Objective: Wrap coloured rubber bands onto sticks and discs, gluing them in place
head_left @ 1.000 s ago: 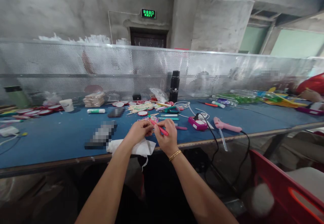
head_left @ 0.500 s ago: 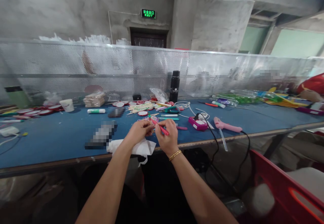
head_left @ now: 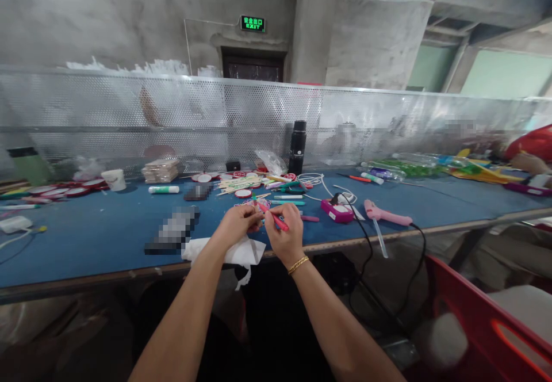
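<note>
My right hand is closed round a red-pink marker, its writing end pointing left toward my other hand. My left hand pinches a small, thin piece with a green tip; most of it is hidden by the fingers, so its kind is unclear. Both hands meet just above the table's near edge. A white tissue lies under my left wrist and hangs over the edge. Just beyond the fingers are pink strings, a white-barrelled pen and a round red-rimmed disc.
A pixelated phone-like slab lies left on the blue table. Right are a magenta power strip, a pink glue gun and hanging black cords. A black bottle stands behind. A red chair is at lower right.
Both hands stay nearly in place. The marker in my right hand has shifted very slightly; little else differs.
</note>
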`<state>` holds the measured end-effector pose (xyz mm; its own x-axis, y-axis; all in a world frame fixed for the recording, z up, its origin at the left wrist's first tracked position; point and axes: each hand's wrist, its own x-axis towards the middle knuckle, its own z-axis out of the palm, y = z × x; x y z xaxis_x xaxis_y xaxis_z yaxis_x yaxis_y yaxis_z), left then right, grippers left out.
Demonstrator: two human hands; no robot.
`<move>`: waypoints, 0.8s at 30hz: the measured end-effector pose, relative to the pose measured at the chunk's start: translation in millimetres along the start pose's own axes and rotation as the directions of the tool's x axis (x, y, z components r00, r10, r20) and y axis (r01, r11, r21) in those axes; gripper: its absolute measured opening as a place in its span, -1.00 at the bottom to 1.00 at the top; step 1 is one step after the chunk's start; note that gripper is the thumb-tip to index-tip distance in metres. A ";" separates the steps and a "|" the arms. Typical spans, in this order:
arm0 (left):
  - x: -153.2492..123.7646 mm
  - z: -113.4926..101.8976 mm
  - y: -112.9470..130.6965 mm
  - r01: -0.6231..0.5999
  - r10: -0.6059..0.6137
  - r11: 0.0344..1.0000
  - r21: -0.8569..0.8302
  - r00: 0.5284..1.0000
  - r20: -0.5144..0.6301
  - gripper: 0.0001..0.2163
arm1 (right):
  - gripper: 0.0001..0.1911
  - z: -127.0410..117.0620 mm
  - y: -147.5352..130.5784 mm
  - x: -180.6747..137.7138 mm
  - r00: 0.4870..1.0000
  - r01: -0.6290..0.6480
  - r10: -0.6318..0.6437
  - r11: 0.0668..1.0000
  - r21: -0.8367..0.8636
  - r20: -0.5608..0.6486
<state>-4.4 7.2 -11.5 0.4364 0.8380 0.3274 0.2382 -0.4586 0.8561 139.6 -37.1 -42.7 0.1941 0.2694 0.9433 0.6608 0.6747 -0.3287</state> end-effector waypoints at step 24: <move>-0.4 -0.7 1.1 0.005 -0.004 1.000 -0.019 1.000 0.010 -0.63 | -0.86 -0.7 -1.2 0.2 1.000 0.023 -0.024 0.999 0.029 0.015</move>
<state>-4.9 6.6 -10.3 0.4440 0.8371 0.3197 0.2240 -0.4492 0.8649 139.4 -38.4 -42.1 0.1675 0.2637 0.9500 0.6440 0.7004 -0.3079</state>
